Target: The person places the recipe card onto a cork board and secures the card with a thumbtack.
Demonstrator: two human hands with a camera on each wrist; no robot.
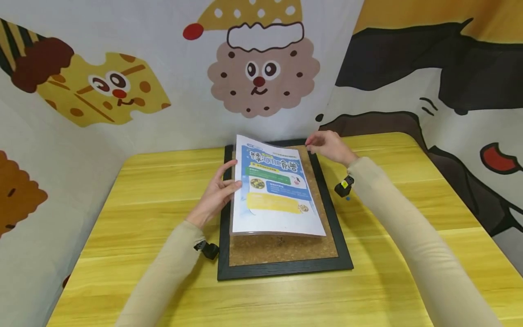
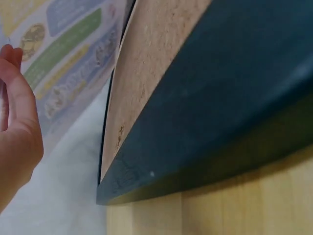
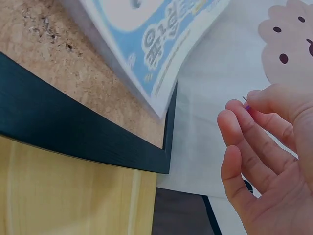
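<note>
Pinching pin [image 3: 247,104], barely visible.

Yellow wooden table [image 1: 143,190] with plank grain, black-framed cork board [image 1: 282,265] lying flat at its middle — a printed sheet [image 1: 273,190] over the cork

A yellow wooden table [image 1: 143,190] stands before cartoon-printed wall cloths [image 1: 122,86].
</note>
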